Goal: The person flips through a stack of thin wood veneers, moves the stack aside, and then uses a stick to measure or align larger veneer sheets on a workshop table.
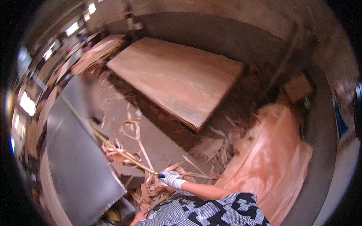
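My right hand (172, 179), in a striped glove with blue at the fingertips, is shut on the black end of a long thin yellowish rod (121, 153). The rod slants up to the left, and its far part lies over a smooth grey metal tabletop (79, 158). Loose curled wood veneer strips (152, 192) are heaped beneath and beside my right hand. Of my left arm only a bare part shows at the bottom edge, below the patterned garment; my left hand is out of view.
A large flat stack of wood veneer sheets (175, 79) lies ahead. Reddish veneer sheets (268, 158) lie to the right, with scraps (222, 152) beside them. More stacked veneer (99, 53) stands at the back left. A blurred shape is at the tabletop's far edge.
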`<state>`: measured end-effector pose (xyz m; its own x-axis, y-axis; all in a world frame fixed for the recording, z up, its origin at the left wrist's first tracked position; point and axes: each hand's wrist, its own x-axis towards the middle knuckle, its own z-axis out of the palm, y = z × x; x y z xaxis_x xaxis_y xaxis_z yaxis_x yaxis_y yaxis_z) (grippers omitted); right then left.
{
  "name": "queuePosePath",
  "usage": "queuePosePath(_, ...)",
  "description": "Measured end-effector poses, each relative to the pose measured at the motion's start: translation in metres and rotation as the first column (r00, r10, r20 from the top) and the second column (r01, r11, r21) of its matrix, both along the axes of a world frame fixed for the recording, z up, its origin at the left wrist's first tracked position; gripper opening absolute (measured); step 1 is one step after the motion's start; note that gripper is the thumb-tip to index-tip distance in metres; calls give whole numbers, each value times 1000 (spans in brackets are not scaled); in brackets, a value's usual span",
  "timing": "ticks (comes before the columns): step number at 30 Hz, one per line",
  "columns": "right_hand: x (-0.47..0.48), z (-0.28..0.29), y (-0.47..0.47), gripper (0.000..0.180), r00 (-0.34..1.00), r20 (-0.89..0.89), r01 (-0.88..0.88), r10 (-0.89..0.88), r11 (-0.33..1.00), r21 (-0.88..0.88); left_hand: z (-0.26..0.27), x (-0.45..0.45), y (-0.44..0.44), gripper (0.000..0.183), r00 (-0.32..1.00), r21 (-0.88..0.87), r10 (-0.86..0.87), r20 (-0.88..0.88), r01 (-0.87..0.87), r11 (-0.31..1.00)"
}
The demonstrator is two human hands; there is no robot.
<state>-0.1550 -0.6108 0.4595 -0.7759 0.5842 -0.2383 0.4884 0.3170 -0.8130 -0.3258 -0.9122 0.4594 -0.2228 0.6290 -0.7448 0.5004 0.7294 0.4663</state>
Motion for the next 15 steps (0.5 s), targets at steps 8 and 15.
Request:
queuePosePath(8, -39, 1, -29, 33, 991, 132, -20, 14, 999, 43, -60, -2, -132, 30, 975, -37, 218, -34, -219, 975)
queuePosePath(15, -143, 22, -77, 29, 995, 70, -84, 74, 984, 159, -63, 26, -201, 27, 740, 105, 666, 97, -673, 732)
